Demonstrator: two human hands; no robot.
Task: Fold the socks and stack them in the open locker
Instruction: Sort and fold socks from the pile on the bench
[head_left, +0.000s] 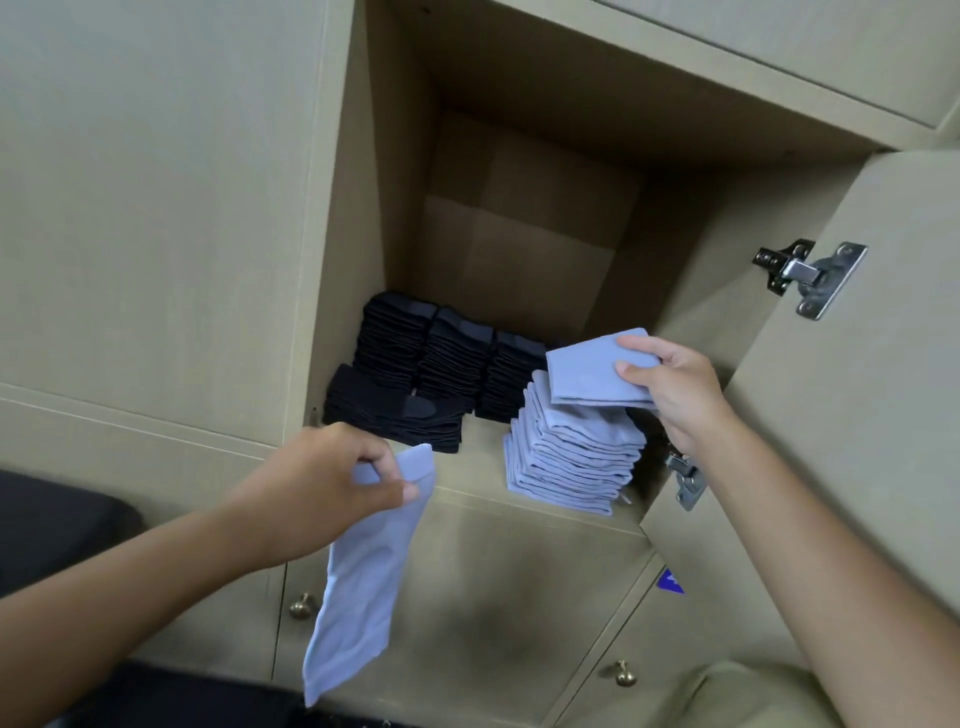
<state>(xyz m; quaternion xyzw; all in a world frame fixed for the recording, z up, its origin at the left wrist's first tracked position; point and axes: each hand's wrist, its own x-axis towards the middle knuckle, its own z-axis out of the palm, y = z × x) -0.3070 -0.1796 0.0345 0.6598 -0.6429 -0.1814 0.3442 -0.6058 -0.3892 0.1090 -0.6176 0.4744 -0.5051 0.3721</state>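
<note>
At the far left, below the beige cabinet fronts, a dark cushioned surface (57, 525) fills the corner. The left hand (332, 478) reaches in from there; its thumb and curled fingers (382, 460) pinch the cuff end of an unfolded light blue sock (358, 587), which hangs straight down in front of the lower cabinet door, flat and smooth, its toe end lowest. Just left of the hanging sock, a small brass knob (302, 605) sits on that door.

Above, the open locker (524, 499) holds black folded socks (431, 374) at the left and back of its shelf: three upright stacks along the rear and a lower pile lying in front of them. To their right, near the shelf's front edge, stands a stack of light blue folded socks (571, 452), its layers fanned slightly and leaning toward the right.

Over the top of that stack, the right hand (675, 389) holds a folded light blue sock (597, 369), thumb underneath and fingers (641, 345) curled over its right edge, the fold tilted. Whether it touches the stack is unclear.

Further right, the opened locker door (852, 395) carries two metal hinges (810, 275). Lower, a second brass knob (625, 674) and a blue sticker (669, 582) show; the sticker's marking cannot be read.
</note>
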